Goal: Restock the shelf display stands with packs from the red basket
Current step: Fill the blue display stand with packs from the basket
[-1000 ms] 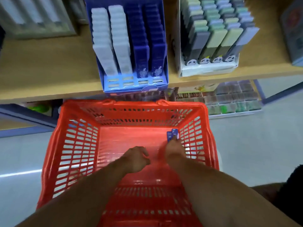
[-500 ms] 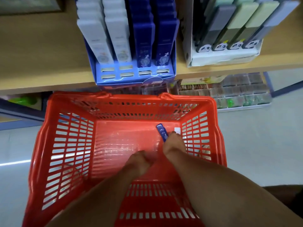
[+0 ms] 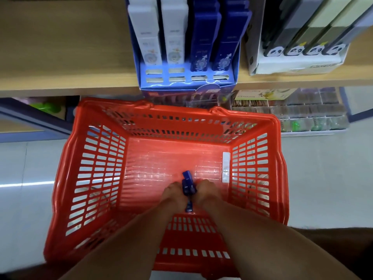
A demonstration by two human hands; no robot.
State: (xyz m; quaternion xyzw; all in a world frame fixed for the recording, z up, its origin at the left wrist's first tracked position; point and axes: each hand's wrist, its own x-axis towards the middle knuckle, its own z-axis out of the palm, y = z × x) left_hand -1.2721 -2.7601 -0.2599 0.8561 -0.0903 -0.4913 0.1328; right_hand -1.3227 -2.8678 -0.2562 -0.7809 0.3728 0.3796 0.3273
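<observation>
The red basket (image 3: 96, 158) stands on the floor below the shelf. Both my hands are down inside it, close together near its front wall. My left hand (image 3: 174, 194) and my right hand (image 3: 207, 191) pinch dark blue packs (image 3: 188, 185) between them; I cannot tell how many. One white pack (image 3: 226, 166) lies on the basket floor against the right wall. On the shelf above stands the blue display stand (image 3: 187, 77), holding two white rows and two dark blue rows of packs.
A white stand (image 3: 292, 65) with panda-marked packs sits to the right on the wooden shelf (image 3: 66, 57). Below it a lower shelf holds trays of small items (image 3: 302, 114). Pale floor tiles surround the basket.
The blue packs moved from the basket's right side toward the middle front, and my left hand has joined my right on them. The white pack is now uncovered. The camera came closer.
</observation>
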